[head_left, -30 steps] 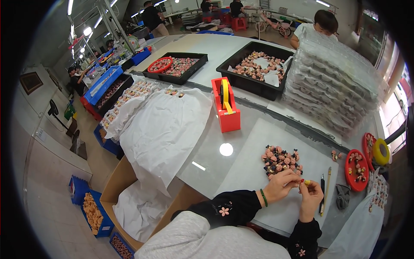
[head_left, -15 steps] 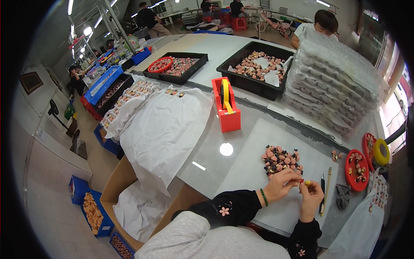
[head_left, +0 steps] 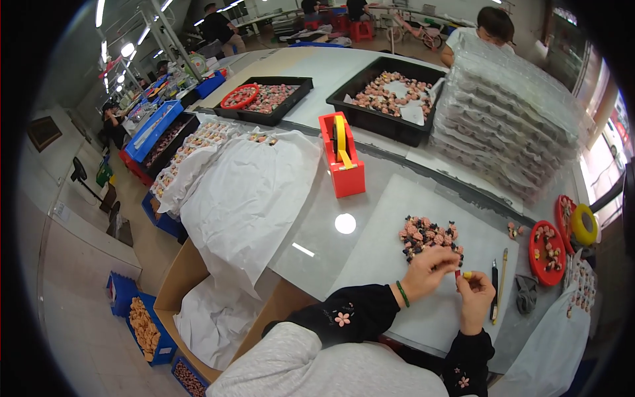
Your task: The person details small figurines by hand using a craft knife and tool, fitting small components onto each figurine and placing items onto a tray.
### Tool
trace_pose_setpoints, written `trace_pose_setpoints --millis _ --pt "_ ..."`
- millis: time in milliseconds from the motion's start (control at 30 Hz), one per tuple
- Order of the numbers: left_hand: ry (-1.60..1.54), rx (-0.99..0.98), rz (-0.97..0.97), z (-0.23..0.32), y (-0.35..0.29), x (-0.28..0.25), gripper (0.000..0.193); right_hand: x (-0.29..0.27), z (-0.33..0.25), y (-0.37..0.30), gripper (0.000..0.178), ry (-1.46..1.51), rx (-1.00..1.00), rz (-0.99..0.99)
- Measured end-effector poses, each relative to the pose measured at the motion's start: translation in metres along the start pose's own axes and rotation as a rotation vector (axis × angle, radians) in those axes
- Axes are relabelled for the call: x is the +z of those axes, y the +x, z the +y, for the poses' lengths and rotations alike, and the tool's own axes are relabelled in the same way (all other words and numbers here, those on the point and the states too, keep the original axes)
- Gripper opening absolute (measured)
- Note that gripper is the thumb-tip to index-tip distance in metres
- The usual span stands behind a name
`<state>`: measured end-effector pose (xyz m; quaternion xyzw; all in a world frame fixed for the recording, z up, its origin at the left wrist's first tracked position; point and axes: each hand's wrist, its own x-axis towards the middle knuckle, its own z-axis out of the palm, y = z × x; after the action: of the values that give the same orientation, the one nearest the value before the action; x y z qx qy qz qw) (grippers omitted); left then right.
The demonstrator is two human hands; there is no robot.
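My left hand, with a green bead bracelet at the wrist, is closed over the near edge of a pile of small pink and dark pieces. Its fingertips are pinched and slightly blurred, and anything in them is hidden. Just to the right, my right hand is raised with thumb and fingers pinched together. Small red and yellow bits show at its fingertips; I cannot tell whether these are held or wrapped on the fingers. Under both hands lies a pale work sheet.
A black pen-like tool and a thin yellowish stick lie right of my hands, beside a grey cloth and a red dish. Farther off stand a red tape dispenser, a black tray and stacked clear packs.
My left hand has drawn slightly away from the right fingertips, toward the pile. My right hand stays almost in place. The whole view has shifted a little.
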<state>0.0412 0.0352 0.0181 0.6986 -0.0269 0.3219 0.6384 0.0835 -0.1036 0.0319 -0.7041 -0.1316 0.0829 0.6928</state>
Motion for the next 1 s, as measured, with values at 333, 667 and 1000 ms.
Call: trace_pose_setpoints --millis 333,667,1000 --pt "-0.561 -0.323 0.137 -0.009 0.023 -0.015 0.022 -0.019 0.020 0.035 0.016 -0.383 -0.212 0.250" --pt "-0.607 -0.320 0.106 -0.010 0.015 -0.010 0.025 -0.025 0.036 0.029 0.019 -0.406 -0.106 0.221" --pt "-0.541 -0.339 0.226 -0.008 0.021 -0.017 0.025 -0.018 0.003 0.023 0.025 -0.628 -0.256 0.226"
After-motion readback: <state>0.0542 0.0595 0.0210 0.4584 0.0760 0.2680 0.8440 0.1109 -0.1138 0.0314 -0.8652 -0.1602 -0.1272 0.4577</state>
